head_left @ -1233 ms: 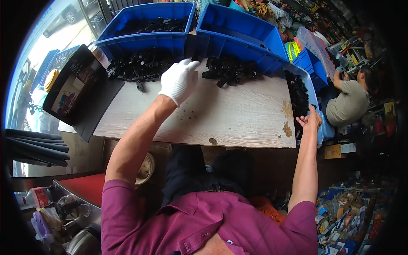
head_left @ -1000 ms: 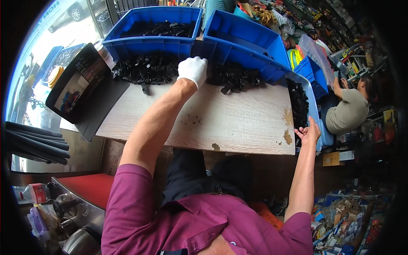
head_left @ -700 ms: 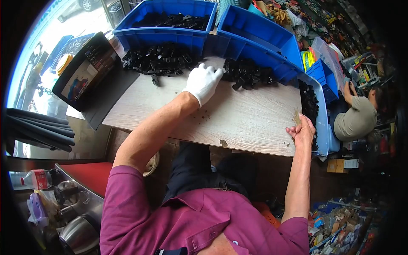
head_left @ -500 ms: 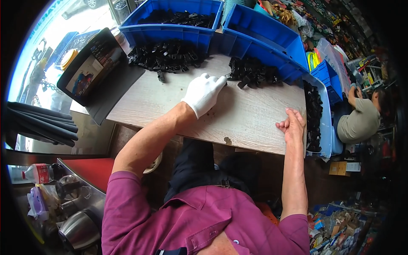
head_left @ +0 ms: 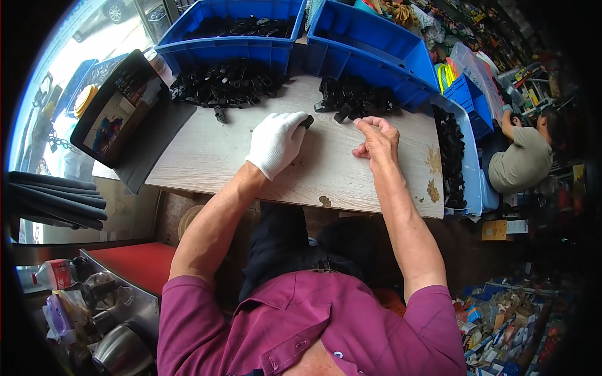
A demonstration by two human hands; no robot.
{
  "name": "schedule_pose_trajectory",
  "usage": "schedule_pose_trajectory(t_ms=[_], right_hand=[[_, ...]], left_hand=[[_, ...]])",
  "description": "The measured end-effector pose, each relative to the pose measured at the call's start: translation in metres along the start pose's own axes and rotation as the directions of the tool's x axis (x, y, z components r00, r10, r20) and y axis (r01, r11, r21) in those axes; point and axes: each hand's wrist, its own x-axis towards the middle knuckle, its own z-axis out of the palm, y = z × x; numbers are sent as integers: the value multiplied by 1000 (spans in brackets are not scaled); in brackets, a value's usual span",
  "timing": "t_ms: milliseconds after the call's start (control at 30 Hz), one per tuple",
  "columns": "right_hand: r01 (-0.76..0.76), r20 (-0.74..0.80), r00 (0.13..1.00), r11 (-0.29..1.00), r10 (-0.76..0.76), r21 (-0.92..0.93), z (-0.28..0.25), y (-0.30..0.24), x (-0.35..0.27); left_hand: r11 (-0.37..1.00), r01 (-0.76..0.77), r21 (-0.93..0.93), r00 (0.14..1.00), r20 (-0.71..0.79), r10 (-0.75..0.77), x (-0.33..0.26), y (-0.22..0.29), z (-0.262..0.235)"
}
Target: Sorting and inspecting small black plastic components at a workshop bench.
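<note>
Pale wooden table's far edge (head_left: 303, 89) bears black plastic pieces (head_left: 222, 84). Your white-gloved left hand (head_left: 274, 143) pinches one (head_left: 306, 121); your bare right hand (head_left: 379, 140) has an unclear grip.

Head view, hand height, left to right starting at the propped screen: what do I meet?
Propped screen → gloved left hand gripping a small black part → bare right hand → light blue bin.

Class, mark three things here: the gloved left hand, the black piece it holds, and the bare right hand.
Gloved left hand (head_left: 274, 144), head view: back of the hand.
Black piece (head_left: 307, 121), head view: its exposed end.
Bare right hand (head_left: 380, 143), head view: back of the hand.
</note>
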Motion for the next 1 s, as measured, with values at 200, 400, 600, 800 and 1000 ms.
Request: schedule_pose_trajectory(t_ms=[200,400,600,800,1000], right_hand=[[211,-38,976,973,-216,-95,15,-6,14],[77,-220,967,974,-125,-215,34,-16,17],[-8,-270,959,940,-90,-342,46,-26,17],[-22,-230,972,952,-51,-304,46,-26,21],[-6,-249,965,945,-80,-327,50,-26,17]], left_hand=[[1000,2,6,1000,3,-2,2,0,0],[1000,8,1,1000,-4,-8,3,-3,2],[1000,29,-1,1000,11,-29,4,-2,0],[999,30,-26,1000,-4,-30,5,-2,0],[999,36,-30,999,-12,-36,3,-3,0]])
